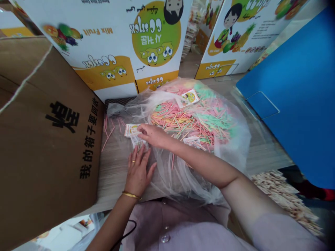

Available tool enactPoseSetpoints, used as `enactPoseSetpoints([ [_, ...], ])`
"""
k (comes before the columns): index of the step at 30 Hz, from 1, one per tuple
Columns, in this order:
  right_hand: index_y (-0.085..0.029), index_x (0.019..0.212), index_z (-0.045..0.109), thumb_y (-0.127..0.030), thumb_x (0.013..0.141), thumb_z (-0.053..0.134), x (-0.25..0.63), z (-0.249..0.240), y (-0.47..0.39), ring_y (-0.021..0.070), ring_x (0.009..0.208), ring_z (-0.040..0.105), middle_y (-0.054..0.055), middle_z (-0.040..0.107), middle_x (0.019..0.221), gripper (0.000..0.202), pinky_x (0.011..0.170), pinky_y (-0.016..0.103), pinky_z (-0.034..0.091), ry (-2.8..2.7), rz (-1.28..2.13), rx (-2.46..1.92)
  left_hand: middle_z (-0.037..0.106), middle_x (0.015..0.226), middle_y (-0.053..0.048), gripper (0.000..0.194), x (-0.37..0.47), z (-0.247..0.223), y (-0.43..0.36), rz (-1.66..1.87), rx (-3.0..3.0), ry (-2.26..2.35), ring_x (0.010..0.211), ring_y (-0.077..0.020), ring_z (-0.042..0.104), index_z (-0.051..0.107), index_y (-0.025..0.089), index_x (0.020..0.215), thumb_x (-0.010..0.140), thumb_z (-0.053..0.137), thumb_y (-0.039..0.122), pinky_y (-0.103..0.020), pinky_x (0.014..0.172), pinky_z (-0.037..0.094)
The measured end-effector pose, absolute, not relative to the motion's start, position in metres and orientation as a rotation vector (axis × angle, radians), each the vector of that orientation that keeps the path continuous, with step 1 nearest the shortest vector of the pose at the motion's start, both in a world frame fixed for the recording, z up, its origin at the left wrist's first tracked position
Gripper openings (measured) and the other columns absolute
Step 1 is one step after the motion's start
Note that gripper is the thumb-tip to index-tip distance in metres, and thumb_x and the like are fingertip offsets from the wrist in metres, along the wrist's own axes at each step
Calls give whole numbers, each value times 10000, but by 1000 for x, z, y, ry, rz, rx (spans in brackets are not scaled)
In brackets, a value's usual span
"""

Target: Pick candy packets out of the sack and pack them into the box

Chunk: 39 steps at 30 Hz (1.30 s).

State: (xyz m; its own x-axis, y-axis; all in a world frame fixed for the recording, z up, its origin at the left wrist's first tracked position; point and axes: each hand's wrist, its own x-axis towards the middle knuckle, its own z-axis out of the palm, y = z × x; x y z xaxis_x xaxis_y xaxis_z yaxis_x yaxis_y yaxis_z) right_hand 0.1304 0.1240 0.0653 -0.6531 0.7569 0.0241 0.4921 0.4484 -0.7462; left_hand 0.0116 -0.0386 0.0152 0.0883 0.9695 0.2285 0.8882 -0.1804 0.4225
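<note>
Two small printed candy packets, an upper packet (pixel 131 130) and a lower packet (pixel 138 141), lie overlapping on the table at the left edge of a clear plastic bag (pixel 180 181). My left hand (pixel 137 172) lies flat with its fingers stretched out, the fingertips against the lower packet. Bent together, the fingers of my right hand (pixel 154 136) pinch the right end of the upper packet; part of it is hidden under them. Thin coloured candy sticks (pixel 180 120) fill the open bag beside my right hand. Another packet (pixel 190 98) rests on the sticks, and more packets (pixel 193 141) lie nearer me.
A brown carton (pixel 52 139) stands close on the left. White-and-yellow printed boxes (pixel 110 45) line the back, and a blue panel (pixel 293 97) is at right. Loose sticks (pixel 108 138) lie by the carton. Stacked packets (pixel 285 198) sit low at right.
</note>
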Motion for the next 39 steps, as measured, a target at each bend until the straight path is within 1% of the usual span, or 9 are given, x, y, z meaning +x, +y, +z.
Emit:
enactPoseSetpoints([
  [3, -177, 992, 671, -286, 991, 526, 166, 78, 128, 152, 855, 600, 32, 707, 960, 181, 771, 253, 375, -2249, 852, -1211, 352, 1630, -184, 571, 18, 3, -38, 514, 2226, 1923, 1540, -407, 214, 499, 147, 1462, 964, 545, 421, -632, 1204, 253],
  [10, -177, 973, 666, -335, 993, 492, 319, 58, 72, 221, 877, 624, 90, 702, 951, 236, 780, 317, 422, -2133, 355, -1744, 354, 1626, -197, 538, 15, -5, -37, 561, 2253, 1908, 1544, -398, 205, 540, 127, 1427, 979, 505, 423, -609, 1217, 238],
  [16, -169, 982, 647, -381, 994, 515, 348, 9, 34, 249, 939, 624, 108, 690, 959, 250, 856, 367, 469, -2163, 236, -1712, 566, 1430, -216, 403, 17, 8, -26, 668, 2252, 1984, 1397, -395, 445, 677, 129, 1211, 975, 500, 405, -592, 1134, 368],
  [22, -163, 1037, 696, -301, 1047, 407, 356, 39, 46, 264, 948, 649, 131, 740, 976, 320, 922, 408, 434, -2276, 56, -1637, 698, 1164, -153, 298, 29, 39, -10, 957, 2140, 1806, 1149, -291, 619, 702, 174, 1078, 981, 496, 366, -498, 1056, 451],
  [25, -168, 1061, 679, -317, 1042, 418, 352, 69, 41, 238, 942, 650, 115, 730, 988, 301, 860, 353, 455, -2160, 233, -1539, 712, 1182, -101, 279, 43, 51, -7, 1021, 1907, 1620, 1123, -241, 644, 681, 221, 1149, 973, 525, 371, -446, 1057, 460],
  [29, -202, 911, 655, -353, 1034, 445, 320, 96, 35, 155, 753, 623, 14, 689, 818, 287, 697, 262, 443, -2111, 871, -1335, 598, 1446, -102, 598, 66, 55, -6, 966, 1461, 1306, 1237, -251, 615, 516, 264, 1442, 887, 663, 429, -396, 1039, 487],
  [32, -207, 999, 673, -359, 1036, 457, 289, 90, 52, 149, 825, 639, 9, 711, 902, 266, 748, 257, 448, -2215, 1117, -1160, 751, 1175, -87, 480, 75, 45, -5, 877, 1211, 1193, 1071, -260, 689, 680, 219, 1272, 873, 658, 484, -359, 928, 536],
  [35, -176, 1028, 685, -300, 1048, 438, 263, 68, 84, 181, 937, 625, 60, 710, 989, 277, 864, 306, 448, -2406, 836, -1141, 782, 935, -65, 442, 73, 30, -5, 912, 985, 1292, 883, -240, 706, 765, 181, 1048, 818, 695, 551, -341, 827, 561],
  [39, -105, 1070, 683, -166, 994, 503, 239, 41, 113, 267, 1084, 554, 161, 671, 1081, 204, 961, 412, 410, -2842, 252, -910, 777, 992, -80, 568, 65, 20, -9, 982, 665, 1325, 811, -223, 712, 712, 172, 1141, 727, 791, 552, -330, 691, 593],
])
